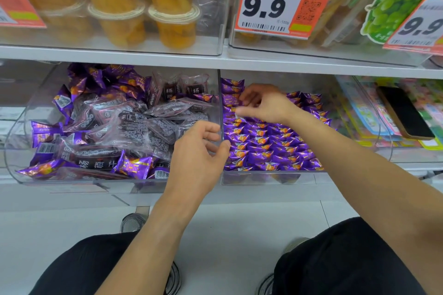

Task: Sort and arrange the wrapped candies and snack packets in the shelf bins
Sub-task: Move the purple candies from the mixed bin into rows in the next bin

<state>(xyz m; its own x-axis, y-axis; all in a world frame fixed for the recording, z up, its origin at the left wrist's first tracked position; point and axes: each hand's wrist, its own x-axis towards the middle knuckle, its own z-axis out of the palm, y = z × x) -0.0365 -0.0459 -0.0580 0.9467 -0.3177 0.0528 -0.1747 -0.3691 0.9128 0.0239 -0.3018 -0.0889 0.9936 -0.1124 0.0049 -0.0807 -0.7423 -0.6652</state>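
Observation:
The left clear bin [14, 151] holds a loose mix of dark see-through snack packets [134, 124] and purple wrapped candies [134, 165]. In the right clear bin [263, 178], purple candies [268, 148] lie in neat rows. My left hand [199, 153] is at the clear wall [220, 93] between the two bins, with fingers on its left side and thumb on its right, pinching its edge. My right hand [263, 105] reaches over the right bin's back left part, fingers curled down, and pinches a purple candy [231, 103] in the row along the wall.
A black phone [405, 112] lies on colourful packets [359, 108] in the bin further right. The shelf above carries orange fruit cups [167, 0] in clear bins and orange 9.9 price tags [282, 0]. My knees and shoes are over the white floor [239, 227] below.

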